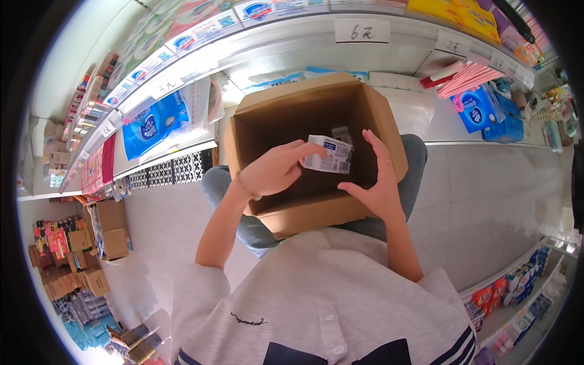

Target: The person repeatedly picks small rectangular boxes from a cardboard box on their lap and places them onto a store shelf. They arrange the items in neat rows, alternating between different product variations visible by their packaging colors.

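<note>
An open cardboard box [304, 219] rests between my knees, its flaps spread outward. Over its opening, my left hand [277, 167] grips a small white package [334, 163] by its left end. Dark print and a barcode cover the package's visible side. My right hand [380, 182] is at the box's right side, thumb and fingers spread apart, with nothing in them. Just behind the white package shows a small greyish packet [342, 132]; whether it lies in the box or is joined to the package I cannot tell. Shadow hides much of the box's inside.
Ahead stands a white shelf [304, 36] with packaged goods and handwritten price cards. Blue packs [155, 125] lie on its lower level at left, and another blue pack [477, 109] at right. Cardboard cartons [112, 228] are stacked on the left; stocked racks [511, 298] stand at lower right.
</note>
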Available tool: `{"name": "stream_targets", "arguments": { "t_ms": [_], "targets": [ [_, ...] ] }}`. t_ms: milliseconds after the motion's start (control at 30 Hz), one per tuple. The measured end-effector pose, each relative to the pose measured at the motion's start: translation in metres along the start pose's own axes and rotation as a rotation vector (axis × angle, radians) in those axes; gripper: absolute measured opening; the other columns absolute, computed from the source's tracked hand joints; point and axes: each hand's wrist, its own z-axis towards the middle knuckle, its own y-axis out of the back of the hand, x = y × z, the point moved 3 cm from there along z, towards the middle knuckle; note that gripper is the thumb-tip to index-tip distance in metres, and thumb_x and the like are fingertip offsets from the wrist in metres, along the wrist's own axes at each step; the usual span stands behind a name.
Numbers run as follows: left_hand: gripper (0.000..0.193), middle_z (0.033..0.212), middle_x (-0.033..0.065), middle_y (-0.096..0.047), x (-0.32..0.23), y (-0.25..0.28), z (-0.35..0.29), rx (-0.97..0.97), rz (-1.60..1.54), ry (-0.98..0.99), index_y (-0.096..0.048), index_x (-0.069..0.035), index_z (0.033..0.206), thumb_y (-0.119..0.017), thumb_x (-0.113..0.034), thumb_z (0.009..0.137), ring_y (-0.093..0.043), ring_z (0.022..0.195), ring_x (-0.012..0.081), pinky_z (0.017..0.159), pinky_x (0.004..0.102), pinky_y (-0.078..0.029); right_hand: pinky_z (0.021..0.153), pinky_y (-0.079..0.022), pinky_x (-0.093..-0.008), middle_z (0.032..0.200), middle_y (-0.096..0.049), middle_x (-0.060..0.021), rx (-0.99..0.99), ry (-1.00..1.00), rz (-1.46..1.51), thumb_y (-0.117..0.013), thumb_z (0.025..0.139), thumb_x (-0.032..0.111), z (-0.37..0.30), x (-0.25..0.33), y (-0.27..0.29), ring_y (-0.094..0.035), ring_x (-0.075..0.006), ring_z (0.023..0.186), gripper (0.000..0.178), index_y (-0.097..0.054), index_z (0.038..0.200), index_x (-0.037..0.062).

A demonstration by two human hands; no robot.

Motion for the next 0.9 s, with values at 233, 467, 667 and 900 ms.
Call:
{"name": "stream_targets", "arguments": {
  "t_ms": [233,467,667,900],
  "targets": [
    [0.059,0.142,0.0047,-0.053,0.026,-0.012,-0.062,-0.291,-0.738,-0.250,-0.050,-0.007,0.142,-0.047,0.015,0.087,-0.054,0.124,0.0177,0.109,0.0322,-0.042,0.115,-0.038,-0.0400,0.142,-0.057,-0.0149,0.183,0.074,0.253,-0.091,0.065,0.004,0.014,0.003,-0.020,-0.054,-0.0271,0.133,0.109,-0.033,0.157,0.0034],
    [0.063,0.154,0.0148,-0.044,0.016,-0.040,-0.056,-0.351,-1.151,-0.166,-0.031,-0.002,0.157,-0.057,-0.019,0.103,-0.045,0.141,0.0231,0.117,0.0384,-0.034,0.107,-0.044,-0.0410,0.134,-0.060,-0.0126,0.137,0.175,0.173,-0.091,0.067,0.007,0.033,0.045,-0.049,-0.056,-0.0245,0.128,0.104,-0.036,0.156,0.0059],
    [0.051,0.139,0.0129,-0.058,0.018,-0.033,-0.048,-0.521,-1.279,-0.064,-0.043,0.000,0.147,-0.055,-0.025,0.103,-0.056,0.130,0.0220,0.109,0.0383,-0.045,0.123,-0.026,-0.0497,0.144,-0.057,-0.0097,0.278,0.395,-0.152,-0.092,0.066,0.015,0.058,0.081,-0.053,-0.047,-0.0317,0.140,0.096,-0.044,0.148,0.0072],
    [0.047,0.137,0.0108,-0.059,0.020,-0.012,-0.068,-0.608,-1.373,-0.185,-0.046,0.002,0.144,-0.053,-0.020,0.104,-0.057,0.127,0.0204,0.108,0.0372,-0.046,0.119,-0.035,-0.0495,0.146,-0.055,-0.0102,0.301,0.388,-0.217,-0.092,0.065,0.020,0.065,0.073,-0.038,-0.049,-0.0347,0.134,0.092,-0.050,0.146,0.0076]
  ]
}}
